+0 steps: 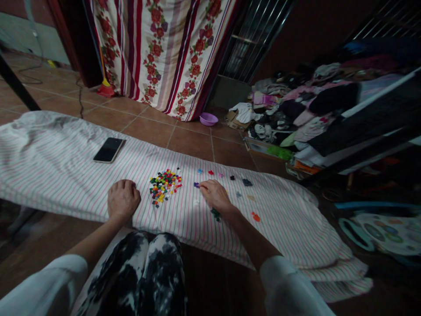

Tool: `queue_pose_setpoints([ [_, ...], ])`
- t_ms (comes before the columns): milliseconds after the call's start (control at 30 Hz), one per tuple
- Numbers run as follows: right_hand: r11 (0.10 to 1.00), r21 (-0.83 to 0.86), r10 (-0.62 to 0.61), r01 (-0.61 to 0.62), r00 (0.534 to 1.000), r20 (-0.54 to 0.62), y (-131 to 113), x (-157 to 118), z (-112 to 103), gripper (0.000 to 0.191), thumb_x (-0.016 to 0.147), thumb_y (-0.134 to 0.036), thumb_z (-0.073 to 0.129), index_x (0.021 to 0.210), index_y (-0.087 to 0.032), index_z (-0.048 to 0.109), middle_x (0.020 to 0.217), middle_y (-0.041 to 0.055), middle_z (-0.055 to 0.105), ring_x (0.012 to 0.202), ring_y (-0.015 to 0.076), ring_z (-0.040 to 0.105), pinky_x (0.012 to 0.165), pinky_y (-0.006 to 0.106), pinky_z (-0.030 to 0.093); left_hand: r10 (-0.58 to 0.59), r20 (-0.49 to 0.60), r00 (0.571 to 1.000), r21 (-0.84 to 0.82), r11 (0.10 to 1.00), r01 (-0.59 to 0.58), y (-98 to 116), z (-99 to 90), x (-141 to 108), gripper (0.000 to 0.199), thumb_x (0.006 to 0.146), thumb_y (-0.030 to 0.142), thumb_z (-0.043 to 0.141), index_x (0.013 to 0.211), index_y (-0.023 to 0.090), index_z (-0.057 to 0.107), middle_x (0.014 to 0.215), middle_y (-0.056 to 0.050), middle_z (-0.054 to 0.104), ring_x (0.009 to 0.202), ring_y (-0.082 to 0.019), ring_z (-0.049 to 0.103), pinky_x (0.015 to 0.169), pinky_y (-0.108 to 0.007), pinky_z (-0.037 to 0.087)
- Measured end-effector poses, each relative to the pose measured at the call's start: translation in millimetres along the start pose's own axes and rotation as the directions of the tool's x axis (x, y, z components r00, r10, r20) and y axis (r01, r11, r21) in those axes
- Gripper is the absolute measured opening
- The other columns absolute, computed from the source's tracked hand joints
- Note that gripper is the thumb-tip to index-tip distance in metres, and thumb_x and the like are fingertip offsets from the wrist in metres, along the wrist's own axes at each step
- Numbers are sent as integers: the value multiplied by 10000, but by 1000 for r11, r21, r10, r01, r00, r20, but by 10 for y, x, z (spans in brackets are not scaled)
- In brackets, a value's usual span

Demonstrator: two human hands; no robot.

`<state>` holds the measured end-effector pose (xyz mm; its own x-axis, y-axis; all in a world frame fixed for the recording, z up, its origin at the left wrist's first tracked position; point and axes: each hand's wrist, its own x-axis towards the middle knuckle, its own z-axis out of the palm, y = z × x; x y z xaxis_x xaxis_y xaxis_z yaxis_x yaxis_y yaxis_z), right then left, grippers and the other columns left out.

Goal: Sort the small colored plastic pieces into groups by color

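Note:
My right hand is pinched closed over the striped cloth, its fingertips at a small purple block. My left hand rests on the cloth with its fingers curled under; whatever lies inside them is hidden. Between my hands spreads a loose pile of small mixed-colour blocks. Around my right hand are small single-colour groups: blue, red, pink, black, dark grey, light grey, beige, orange and white. Dark green blocks lie partly under my wrist.
A phone lies on the cloth beyond my left hand. Past the far edge, a purple basin stands on the tiled floor by a floral curtain. Clothes are heaped at the right. My knees touch the near side.

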<state>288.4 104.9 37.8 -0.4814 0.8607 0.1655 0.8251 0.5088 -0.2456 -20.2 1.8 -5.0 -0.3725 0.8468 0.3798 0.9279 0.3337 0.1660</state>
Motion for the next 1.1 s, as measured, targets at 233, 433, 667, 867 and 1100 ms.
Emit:
queue_pose_setpoints([
  [233,973,72,-225,221,973,56,-392,91,186,251,925,-180,483,961,-218,729,917,60,699,887,185,580,840,324,436,9,-8,1000,-37,999,-9,-3,-9,3,253,839,272,426,930,155,631,922,-134,625,915,-282,527,805,-407,366],
  [433,952,114,-290,284,956,43,-570,166,376,232,918,-169,502,978,-213,722,935,63,698,887,191,585,852,342,439,7,-7,1000,-34,999,-7,-4,8,-2,249,849,273,422,932,153,623,939,-132,618,949,-282,527,828,-402,370],
  [667,905,127,-410,406,912,11,-808,217,513,173,924,-201,536,922,-200,709,867,63,664,876,190,570,862,337,442,9,-16,1000,-53,999,-9,-13,33,-3,240,847,261,423,938,157,619,940,-127,617,951,-277,522,835,-402,364],
  [867,893,90,-445,441,895,38,-878,196,547,141,919,-223,561,914,-203,700,844,64,642,867,202,556,862,346,443,5,-6,1000,-56,998,-6,-5,12,0,235,843,253,427,934,154,619,942,-127,614,950,-278,520,839,-400,360],
  [1100,906,69,-419,417,908,20,-881,111,583,165,932,-217,524,916,-221,689,851,62,625,883,208,540,862,349,434,3,-9,1000,-64,998,-4,-6,21,-5,246,843,256,424,942,155,626,945,-135,612,952,-285,517,840,-414,359],
])
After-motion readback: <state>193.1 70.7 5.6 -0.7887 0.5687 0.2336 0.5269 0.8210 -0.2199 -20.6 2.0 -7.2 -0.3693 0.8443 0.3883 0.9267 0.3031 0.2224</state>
